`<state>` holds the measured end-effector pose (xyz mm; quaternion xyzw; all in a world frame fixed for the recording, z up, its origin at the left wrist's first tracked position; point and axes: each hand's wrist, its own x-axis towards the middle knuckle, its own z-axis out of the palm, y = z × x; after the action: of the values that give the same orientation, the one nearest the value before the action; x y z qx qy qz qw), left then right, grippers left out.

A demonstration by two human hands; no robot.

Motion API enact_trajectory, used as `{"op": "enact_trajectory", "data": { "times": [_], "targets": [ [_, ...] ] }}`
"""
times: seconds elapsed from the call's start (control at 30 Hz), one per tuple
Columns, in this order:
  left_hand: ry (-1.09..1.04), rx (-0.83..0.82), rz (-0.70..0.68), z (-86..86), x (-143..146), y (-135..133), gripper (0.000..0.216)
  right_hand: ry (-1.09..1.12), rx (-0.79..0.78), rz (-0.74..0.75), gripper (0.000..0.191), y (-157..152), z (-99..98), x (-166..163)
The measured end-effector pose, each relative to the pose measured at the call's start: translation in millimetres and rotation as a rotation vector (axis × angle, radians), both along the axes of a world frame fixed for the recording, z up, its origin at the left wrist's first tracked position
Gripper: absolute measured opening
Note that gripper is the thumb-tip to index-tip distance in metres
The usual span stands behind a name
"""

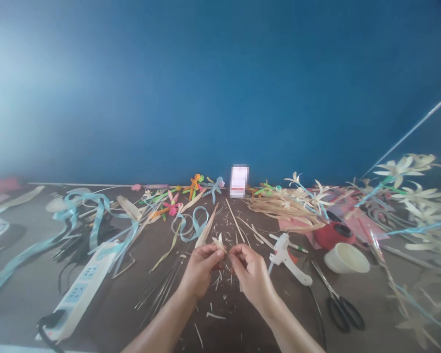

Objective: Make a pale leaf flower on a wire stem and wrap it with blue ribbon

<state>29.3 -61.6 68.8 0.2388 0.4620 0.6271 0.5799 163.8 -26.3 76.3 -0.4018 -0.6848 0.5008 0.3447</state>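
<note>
Pinching a small pale straw flower point(219, 241) between thumb and forefinger, the left hand point(200, 269) holds it just above the table point(106, 318), near the middle of the view. The right hand point(252, 274) meets it fingertip to fingertip, its fingers bunched closed on the flower's base, so both grips are tight with only the petals showing above them. Straw scraps point(215, 315) lie scattered on the table under and around the hands. Just right of the right hand lies a white glue gun point(284, 255), and beyond it black-handled scissors point(338, 299), a white cup point(347, 258) and a red roll point(332, 234). Thin wires point(161, 289) lie in a bundle beside the left forearm. Further left, a white power strip point(83, 289) lies slantwise, with loops of light blue ribbon point(95, 215) trailing over and behind it. A heap of straw point(286, 206) sits at the back right, well apart from the hands, in front of the blue wall point(220, 88).
</note>
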Motion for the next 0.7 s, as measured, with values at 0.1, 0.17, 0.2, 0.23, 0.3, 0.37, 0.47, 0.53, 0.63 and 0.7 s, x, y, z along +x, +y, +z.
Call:
{"op": "enact_trajectory", "data": {
  "times": [0.1,0.17,0.2,0.23,0.3,0.37,0.47,0.53,0.63,0.7],
  "targets": [
    [0.031,0.002,0.012,0.3,0,1,0.009,-0.006,0.027,0.006,0.013,-1,0.2,1],
    [0.079,0.028,0.012,0.3,0,2,0.008,-0.004,0.041,0.010,0.013,-1,0.4,1],
    [0.111,0.046,0.011,0.5,0,2,0.008,-0.003,0.049,0.011,0.013,-1,0.5,2],
    [0.144,0.068,0.011,0.8,0,2,0.008,-0.003,0.059,0.013,0.013,-1,0.4,2],
    [0.207,0.106,0.011,1.6,0,2,0.008,-0.004,0.075,0.014,0.013,-1,0.1,3],
    [0.267,0.120,0.005,2.0,0,1,0.009,-0.016,0.084,0.013,0.014,-2,-0.6,3],
    [0.347,0.108,-0.015,-0.4,-1,1,0.009,-0.026,0.080,0.011,0.015,-4,-2.2,2],
    [0.358,0.087,-0.028,-4.7,-1,1,0.010,-0.022,0.068,0.021,0.015,-5,-2.8,2],
    [0.309,0.032,-0.010,-12.0,-6,5,0.012,-0.080,0.074,0.085,0.011,4,-2.9,8],
    [0.273,-0.009,0.062,-15.0,-12,8,0.013,-0.190,0.152,0.066,0.019,21,-3.7,18]
  ]
}}
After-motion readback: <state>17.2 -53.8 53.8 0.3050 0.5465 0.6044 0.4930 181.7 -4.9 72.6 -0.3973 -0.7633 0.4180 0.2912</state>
